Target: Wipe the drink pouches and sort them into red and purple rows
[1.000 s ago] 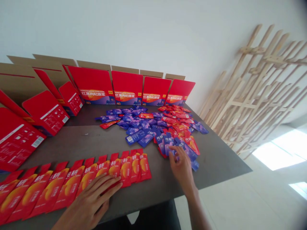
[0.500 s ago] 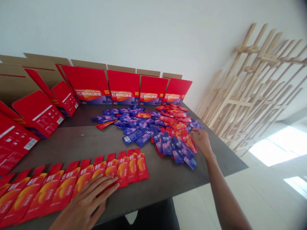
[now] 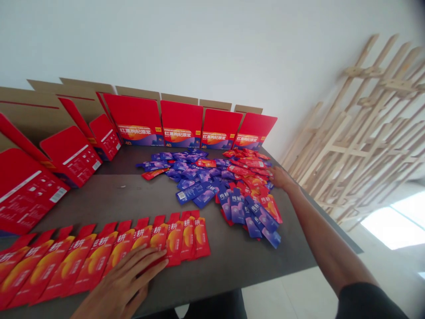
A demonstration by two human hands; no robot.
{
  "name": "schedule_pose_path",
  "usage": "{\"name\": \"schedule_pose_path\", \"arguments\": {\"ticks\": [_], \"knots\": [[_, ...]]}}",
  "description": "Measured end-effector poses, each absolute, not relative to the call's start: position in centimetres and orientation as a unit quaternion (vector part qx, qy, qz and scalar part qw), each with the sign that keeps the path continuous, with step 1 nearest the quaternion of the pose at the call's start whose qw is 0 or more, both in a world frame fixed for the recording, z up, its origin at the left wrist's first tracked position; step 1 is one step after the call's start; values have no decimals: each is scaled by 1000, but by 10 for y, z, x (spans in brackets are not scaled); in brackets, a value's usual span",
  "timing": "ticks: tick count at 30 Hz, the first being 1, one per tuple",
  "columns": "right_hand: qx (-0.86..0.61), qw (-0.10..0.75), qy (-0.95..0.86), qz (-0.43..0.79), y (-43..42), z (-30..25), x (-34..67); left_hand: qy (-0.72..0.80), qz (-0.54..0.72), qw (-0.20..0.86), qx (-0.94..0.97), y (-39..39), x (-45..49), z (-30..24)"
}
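many sachets (image 3: 96, 261), left hand (image 3: 122, 279) atop, right hand (image 3: 282, 178) (maybe) touching pile (image 3: 239, 186)

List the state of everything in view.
Row of red sachets: side by side, overlapping
Left hand: open, flat on that row
Loose pile of blue and red sachets: heaped, unsorted
Right hand: at the pile's far edge, grip unclear
Red cartons: open, standing along the table's back
Wooden lattice: leaning by the wall
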State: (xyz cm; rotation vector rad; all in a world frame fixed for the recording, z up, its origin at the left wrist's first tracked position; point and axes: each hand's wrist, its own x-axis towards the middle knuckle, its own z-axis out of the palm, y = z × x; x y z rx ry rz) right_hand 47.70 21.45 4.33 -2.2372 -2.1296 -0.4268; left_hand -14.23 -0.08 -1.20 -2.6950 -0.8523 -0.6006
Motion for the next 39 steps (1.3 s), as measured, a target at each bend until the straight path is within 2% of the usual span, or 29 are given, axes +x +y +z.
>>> {"name": "schedule_pose_path", "arguments": {"ticks": [6, 13, 15, 17, 18, 24, 27, 29, 34, 39], "knots": [[-704, 28, -697, -137, 198, 49, 472, -284, -212, 124, -927, 1, -139, -8], [-710, 114, -670, -184, 141, 61, 459, -278, -227, 108, -927, 3, -138, -4], [-715, 199, -645, -183, 114, 66, 445, -276, -229, 106, -927, 4, -138, -4], [-707, 341, -599, -159, 83, 68, 420, -276, -229, 106, -928, 5, -137, -4], [-703, 380, -582, -150, 66, 66, 403, -276, -230, 106, -927, 5, -137, -4], [-699, 443, -560, -37, -20, 20, 271, -275, -230, 103, -928, 5, -136, -5], [-712, 420, -558, 76, -33, -1, 220, -275, -231, 99, -928, 5, -137, -7], [-734, 388, -546, 110, -31, -4, 202, -275, -229, 100, -928, 4, -138, -9], [-796, 312, -507, 103, -22, 3, 193, -269, -224, 115, -930, 3, -138, -7], [-803, 294, -515, 61, -21, 1, 188, -256, -204, 142, -934, 1, -110, 8]]}}
